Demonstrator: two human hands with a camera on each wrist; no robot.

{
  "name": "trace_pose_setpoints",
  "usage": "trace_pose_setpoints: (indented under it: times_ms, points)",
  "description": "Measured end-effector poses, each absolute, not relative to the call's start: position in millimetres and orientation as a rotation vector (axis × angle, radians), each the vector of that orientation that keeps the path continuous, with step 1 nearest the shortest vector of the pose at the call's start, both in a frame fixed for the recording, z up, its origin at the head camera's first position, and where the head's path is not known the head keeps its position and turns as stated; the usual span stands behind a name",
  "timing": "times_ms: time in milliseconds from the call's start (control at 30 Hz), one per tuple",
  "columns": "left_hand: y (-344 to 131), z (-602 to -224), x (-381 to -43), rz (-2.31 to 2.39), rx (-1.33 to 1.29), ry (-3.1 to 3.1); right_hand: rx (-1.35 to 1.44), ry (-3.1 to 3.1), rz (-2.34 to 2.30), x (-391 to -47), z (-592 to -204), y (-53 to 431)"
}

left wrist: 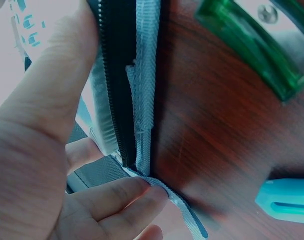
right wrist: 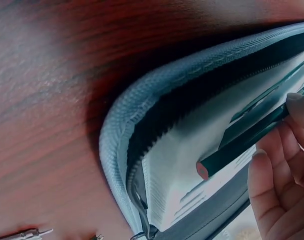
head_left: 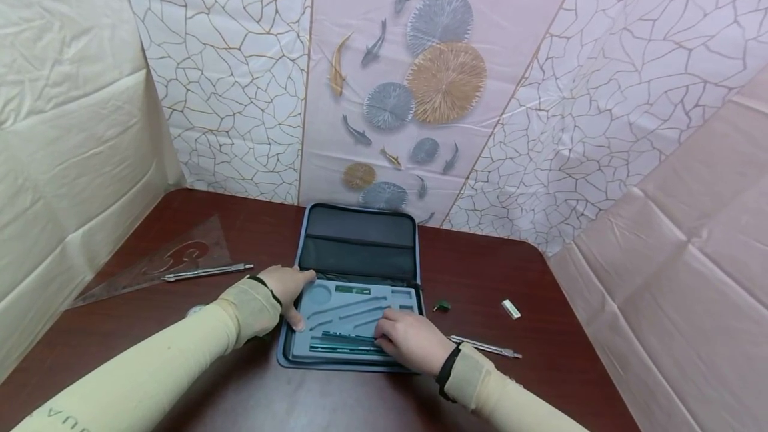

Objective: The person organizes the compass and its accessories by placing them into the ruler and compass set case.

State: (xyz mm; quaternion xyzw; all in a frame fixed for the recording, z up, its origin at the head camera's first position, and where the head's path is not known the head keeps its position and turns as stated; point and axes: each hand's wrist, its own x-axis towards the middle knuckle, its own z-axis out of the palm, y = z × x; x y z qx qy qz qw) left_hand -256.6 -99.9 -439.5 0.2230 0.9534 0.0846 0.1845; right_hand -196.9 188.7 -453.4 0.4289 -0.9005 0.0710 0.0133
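Observation:
A blue-edged zip case (head_left: 358, 241) stands unfolded on the table, with a pale grey moulded insert (head_left: 345, 290) in its near half. Dark green pencils (head_left: 336, 347) lie along the near side of the insert. My right hand (head_left: 414, 341) pinches one dark green pencil (right wrist: 236, 150) between thumb and fingers. In the right wrist view, its reddish end points out over the insert, toward the case's rounded corner. At the case's left edge rests my left hand (head_left: 288, 293), thumb over the insert and fingers extended along the zipped side. In the left wrist view, its fingertips touch the blue edging strip (left wrist: 179, 200).
A clear set square (head_left: 180, 255) with a metal compass (head_left: 207, 273) lies left. Right of the case are a small green piece (head_left: 442, 306), a white eraser (head_left: 511, 309) and another metal instrument (head_left: 489, 347). A green sharpener (left wrist: 259, 47) and a turquoise object (left wrist: 286, 200) lie beside the left hand.

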Motion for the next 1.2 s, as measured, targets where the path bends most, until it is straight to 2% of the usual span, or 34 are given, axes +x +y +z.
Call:
trace_pose_setpoints:
  times_ms: [667, 1200]
  points:
    - [-101, -449, -263, 0.238, 0.623, 2.683, 1.355, -2.746, 0.137, -196, -465, 182]
    - [-101, -449, -264, 0.227, 0.637, 2.678, 1.377, -2.739, 0.314, -196, -469, 179]
